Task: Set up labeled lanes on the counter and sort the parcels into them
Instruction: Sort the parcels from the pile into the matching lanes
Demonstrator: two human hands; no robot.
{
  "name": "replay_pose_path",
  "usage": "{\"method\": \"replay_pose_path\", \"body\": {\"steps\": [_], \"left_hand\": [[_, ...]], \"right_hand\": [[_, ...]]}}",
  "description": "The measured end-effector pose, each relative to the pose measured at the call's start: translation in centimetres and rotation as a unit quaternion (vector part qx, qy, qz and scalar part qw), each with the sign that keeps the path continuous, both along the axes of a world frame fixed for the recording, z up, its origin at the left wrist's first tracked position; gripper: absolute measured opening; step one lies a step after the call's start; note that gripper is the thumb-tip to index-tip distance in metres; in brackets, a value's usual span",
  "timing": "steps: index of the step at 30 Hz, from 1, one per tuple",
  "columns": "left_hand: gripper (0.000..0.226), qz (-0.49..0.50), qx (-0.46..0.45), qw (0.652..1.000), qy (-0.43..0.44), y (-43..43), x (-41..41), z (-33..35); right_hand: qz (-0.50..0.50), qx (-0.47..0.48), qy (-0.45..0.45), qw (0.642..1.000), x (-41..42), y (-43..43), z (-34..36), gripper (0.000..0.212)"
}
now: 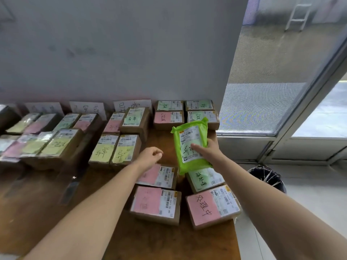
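Looks down on a wooden counter (159, 241) crowded with labelled boxes. Nearest, below the green parcel (187, 136) and toward the viewer: two pink-labelled boxes (212, 207), side by side. Just under the parcel's lower end, a green-labelled box (204, 179).

Held clear above these in the right hand (210, 151). Pinches the parcel's right long edge near the middle, thumb laid across the printed label, fingers hidden behind. Long axis running near to far, upper end tipped away.

Left of the parcel at about the same depth, the left hand (150, 155): loosely curled, holding nothing.

Further left and slightly beyond, two yellow-labelled boxes (124, 149) with handwriting seemingly matching the parcel's. Probably the destination, so a leftward carry, with the free hand nearer that lane. Beyond the parcel and to its left, paper lane signs (131, 105) against the wall.
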State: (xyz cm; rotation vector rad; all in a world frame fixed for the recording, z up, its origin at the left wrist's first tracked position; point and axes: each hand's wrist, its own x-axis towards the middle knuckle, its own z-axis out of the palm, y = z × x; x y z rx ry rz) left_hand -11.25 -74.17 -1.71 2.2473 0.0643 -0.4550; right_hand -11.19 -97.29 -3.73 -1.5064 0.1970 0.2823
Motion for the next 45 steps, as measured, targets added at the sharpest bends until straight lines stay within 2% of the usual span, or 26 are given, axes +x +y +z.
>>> {"method": "replay_pose_path", "body": {"steps": [5,11,14,16,18,21,23,26,28,32,34,37,39,41,45], "left_hand": [[0.027,-0.044,0.02,0.999,0.005,0.0,3.0,-0.8],[0.033,-0.068,-0.03,0.997,0.024,-1.1,7.8,-0.5],[0.053,-0.045,-0.148,0.983,0.098,-2.7,9.4,0.0],[0.066,-0.032,-0.234,0.958,0.162,-4.0,10.1,0.1],[0.069,-0.027,-0.305,0.932,0.194,-5.3,10.9,-0.4],[0.062,0.021,-0.39,0.902,0.181,-6.9,12.0,-1.6],[0.048,0.071,-0.424,0.89,0.151,-7.1,12.8,-2.0],[0.044,0.109,-0.427,0.891,0.111,-6.4,14.1,-2.1],[0.031,0.134,-0.422,0.893,0.076,-5.9,14.7,-2.1],[0.016,0.198,-0.416,0.887,0.039,-5.8,15.6,-1.9],[0.015,0.212,-0.409,0.887,0.037,-6.2,15.8,-2.1],[0.018,0.212,-0.392,0.895,0.023,-7.0,15.8,-2.8],[0.014,0.219,-0.383,0.897,0.032,-7.5,15.9,-3.4],[0.018,0.228,-0.374,0.898,0.037,-7.9,15.9,-3.7],[0.014,0.237,-0.375,0.896,0.028,-8.3,15.7,-4.2]], "right_hand": [[-0.099,-0.015,0.006,0.995,2.5,0.1,-0.4,0.053],[-0.192,-0.056,-0.004,0.98,5.4,-1.0,-0.3,0.065],[-0.165,-0.007,-0.007,0.986,6.4,-1.2,0.2,0.049],[-0.13,0.019,0.011,0.991,7.0,-1.2,0.2,0.037],[-0.089,0.043,0.033,0.995,7.7,-0.8,0.2,0.029],[-0.062,0.036,0.062,0.995,8.9,0.0,-0.1,0.029],[-0.093,-0.025,0.057,0.994,10.1,0.2,-0.4,0.029],[-0.211,-0.162,0.049,0.963,12.1,-1.1,-1.7,0.036],[-0.268,-0.231,0.057,0.934,12.9,-2.7,-2.3,0.033],[-0.263,-0.282,0.147,0.911,14.4,-5.5,-4.1,0.056],[-0.245,-0.256,0.173,0.919,15.2,-6.1,-5.2,0.07],[-0.241,-0.172,0.164,0.941,16.4,-6.8,-6.7,0.076],[-0.244,-0.117,0.16,0.949,17.1,-7.0,-7.2,0.088],[-0.243,-0.083,0.162,0.953,17.8,-7.1,-7.5,0.084],[-0.259,-0.077,0.141,0.953,18.6,-7.5,-8.5,0.069]]}}
